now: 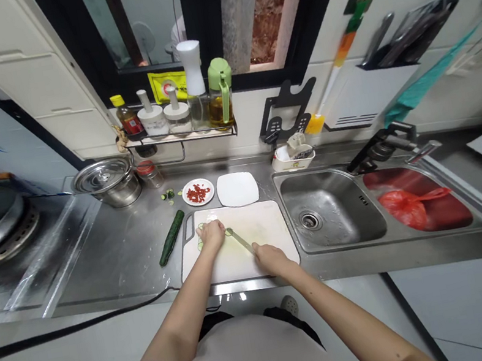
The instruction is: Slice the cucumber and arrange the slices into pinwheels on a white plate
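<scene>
Cutting board (271, 231) is the reference for all positions below. Hands are apart, both over the board. Right hand (271, 259), at the board's near right part, is closed around the handle of a knife (242, 242); the blade lies slantwise above the board, its tip just beside the fingertips of the left hand. Left hand (212, 233) is over the board's far left part, fingers bent; whether it grips anything cannot be told. Thin green-rimmed slices (200, 245) lie on the board, partly covered by that hand.

Whole cucumber (171, 238) lies left of the board, near its edge, slanted. Beyond the board's far edge are a round plate (187, 198) bearing red pieces (198, 194) and, to its right, a white square dish (237, 189). Green scraps (169, 194) lie beyond the board's far left corner. Sink (339, 207) is noted right of the board.
</scene>
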`<state>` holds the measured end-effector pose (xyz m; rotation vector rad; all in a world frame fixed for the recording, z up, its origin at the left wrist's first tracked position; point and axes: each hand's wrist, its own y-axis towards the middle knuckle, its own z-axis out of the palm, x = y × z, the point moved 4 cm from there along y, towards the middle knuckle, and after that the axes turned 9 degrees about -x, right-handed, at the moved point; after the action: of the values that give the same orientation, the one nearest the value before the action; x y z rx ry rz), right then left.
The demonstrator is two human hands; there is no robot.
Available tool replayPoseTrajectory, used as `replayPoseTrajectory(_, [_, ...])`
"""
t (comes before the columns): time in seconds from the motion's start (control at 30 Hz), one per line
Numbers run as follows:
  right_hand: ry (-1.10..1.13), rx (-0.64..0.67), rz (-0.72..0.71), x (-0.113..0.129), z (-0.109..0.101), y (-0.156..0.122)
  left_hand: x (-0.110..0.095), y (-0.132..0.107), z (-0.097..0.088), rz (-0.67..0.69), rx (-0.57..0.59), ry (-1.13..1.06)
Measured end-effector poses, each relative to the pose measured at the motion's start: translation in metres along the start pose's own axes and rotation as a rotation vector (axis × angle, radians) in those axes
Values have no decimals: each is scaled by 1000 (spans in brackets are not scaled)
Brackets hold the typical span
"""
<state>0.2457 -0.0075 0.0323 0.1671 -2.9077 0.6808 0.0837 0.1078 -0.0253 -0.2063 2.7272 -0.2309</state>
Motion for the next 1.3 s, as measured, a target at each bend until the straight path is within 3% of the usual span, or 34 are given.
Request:
replayPoseTrajectory(1.0, [6,-16,3,-7,8,-1,-1,-2,-4,8,3,-2])
replayPoseTrajectory(1.3, [14,-26,5,-11,9,-7,-2,-15,-1,58,16,-7])
